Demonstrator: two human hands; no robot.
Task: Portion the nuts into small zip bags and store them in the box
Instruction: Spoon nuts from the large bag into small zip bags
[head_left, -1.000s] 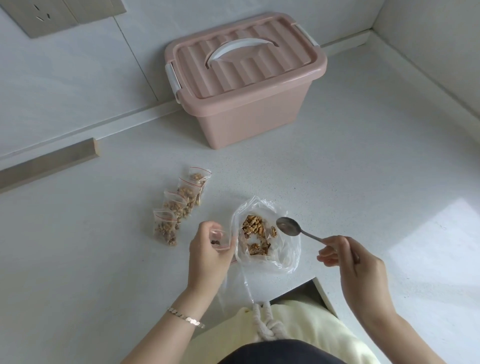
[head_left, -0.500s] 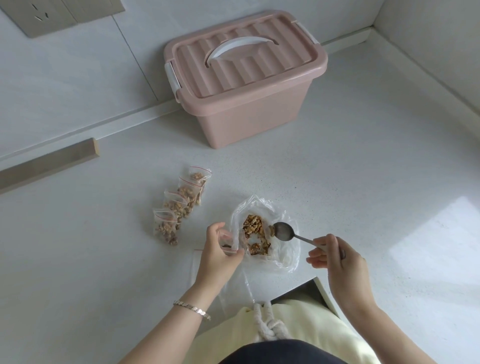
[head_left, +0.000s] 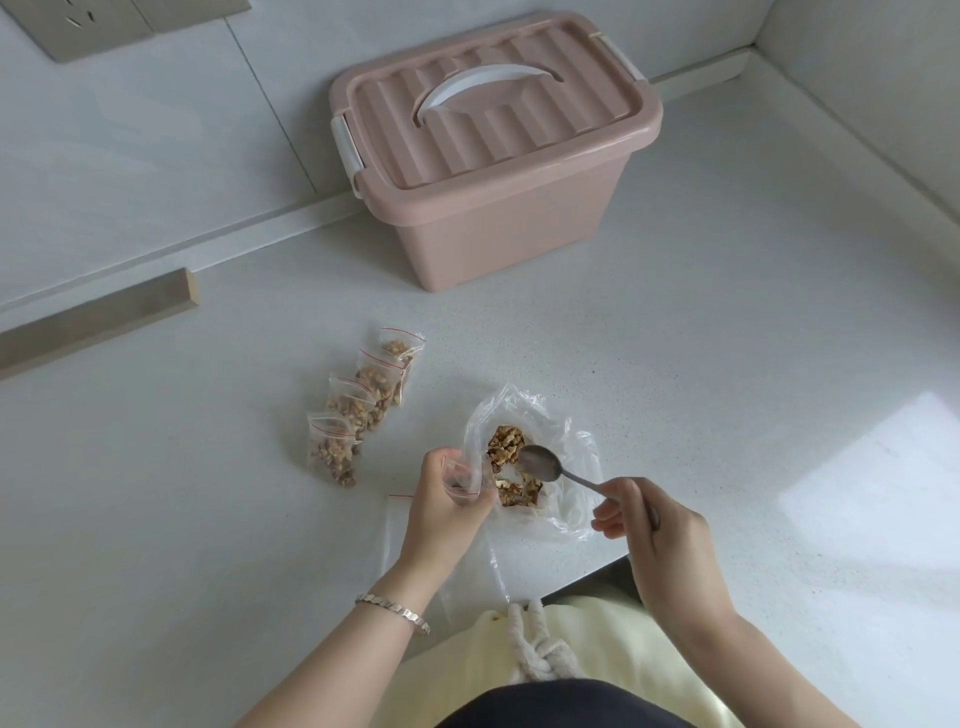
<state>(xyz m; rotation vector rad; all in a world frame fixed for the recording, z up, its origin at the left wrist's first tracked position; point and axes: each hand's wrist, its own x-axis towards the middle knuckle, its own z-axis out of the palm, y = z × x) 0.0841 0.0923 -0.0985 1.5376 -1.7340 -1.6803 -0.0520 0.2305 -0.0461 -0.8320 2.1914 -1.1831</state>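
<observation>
Left hand grip pinched small clear zip bag beside large crumpled plastic nut bag, presumably shortening transfers; right hand grip held grey metal spoon over it.

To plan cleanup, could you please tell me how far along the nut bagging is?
Done: four filled zip bags lie in a row. In hand: the left hand holds a small zip bag; the right hand holds a spoon over the walnuts in the large bag. Left: those walnuts, then storing; the pink box is lidded.
</observation>
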